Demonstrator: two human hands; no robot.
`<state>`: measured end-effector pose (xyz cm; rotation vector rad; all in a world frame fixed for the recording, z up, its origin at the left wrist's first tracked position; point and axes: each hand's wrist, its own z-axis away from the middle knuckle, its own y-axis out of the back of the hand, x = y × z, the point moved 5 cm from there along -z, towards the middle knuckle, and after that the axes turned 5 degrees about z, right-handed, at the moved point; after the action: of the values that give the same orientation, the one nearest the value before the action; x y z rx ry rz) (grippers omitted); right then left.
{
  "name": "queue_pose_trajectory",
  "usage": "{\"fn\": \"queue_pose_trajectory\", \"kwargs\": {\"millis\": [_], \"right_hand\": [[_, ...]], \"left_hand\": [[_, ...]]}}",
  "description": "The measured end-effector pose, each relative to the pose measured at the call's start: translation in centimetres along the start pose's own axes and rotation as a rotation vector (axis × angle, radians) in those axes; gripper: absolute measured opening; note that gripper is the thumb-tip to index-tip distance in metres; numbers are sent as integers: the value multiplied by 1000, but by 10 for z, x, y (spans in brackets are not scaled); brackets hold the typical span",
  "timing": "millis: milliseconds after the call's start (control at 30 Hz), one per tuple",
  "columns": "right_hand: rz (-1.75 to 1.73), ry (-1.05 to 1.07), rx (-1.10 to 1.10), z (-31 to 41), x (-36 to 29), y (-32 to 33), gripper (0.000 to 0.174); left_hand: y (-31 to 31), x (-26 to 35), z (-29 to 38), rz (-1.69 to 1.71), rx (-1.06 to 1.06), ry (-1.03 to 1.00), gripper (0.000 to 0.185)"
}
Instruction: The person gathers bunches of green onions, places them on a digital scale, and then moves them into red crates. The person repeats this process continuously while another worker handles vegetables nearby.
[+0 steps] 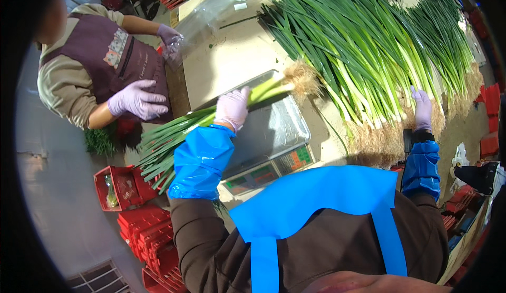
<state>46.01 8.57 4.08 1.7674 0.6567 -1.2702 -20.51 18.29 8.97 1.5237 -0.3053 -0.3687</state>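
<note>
My left hand (232, 108), in a pale purple glove and blue sleeve cover, is closed around the stalks of a bunch of green onions (272, 89). The bunch lies across the metal pan of a digital scale (272, 129), roots to the right, leaves hanging off to the left. My right hand (423, 109), gloved alike, rests against the lower stalks and roots of a large pile of green onions (367, 67); whether its fingers grip a stalk cannot be told. A second pile (446, 44) lies beyond it to the right.
A co-worker (130, 67) in a purple apron stands at the left, one gloved hand by a clear plastic bag (205, 24). Small white labels (240, 6) lie at the table's back. Red crates (146, 229) are stacked at lower left, and an open red crate (124, 188) holds a bagged vegetable.
</note>
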Motion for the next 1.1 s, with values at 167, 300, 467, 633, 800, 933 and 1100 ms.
{"fn": "queue_pose_trajectory", "kwargs": {"millis": [167, 300, 467, 633, 800, 933, 1100], "right_hand": [[103, -10, 11, 21, -38, -11, 29], [292, 25, -91, 36, -93, -28, 37], [-76, -381, -302, 66, -135, -59, 35], [-501, -232, -393, 93, -174, -93, 26], [-472, -214, -419, 118, -192, -144, 43], [-381, -131, -660, 153, -199, -185, 40], [669, 208, -232, 117, -157, -134, 41]], "left_hand": [[27, -80, -68, 9, 212, 37, 37], [0, -127, -121, -153, -5, 195, 49], [-34, -129, -132, -117, -255, 288, 92], [13, -79, -116, 90, -260, 207, 109], [68, 81, -71, 783, -179, -302, 74], [43, 233, -41, 1821, -638, -268, 68], [-10, 289, -55, 2016, -710, 155, 46]]}}
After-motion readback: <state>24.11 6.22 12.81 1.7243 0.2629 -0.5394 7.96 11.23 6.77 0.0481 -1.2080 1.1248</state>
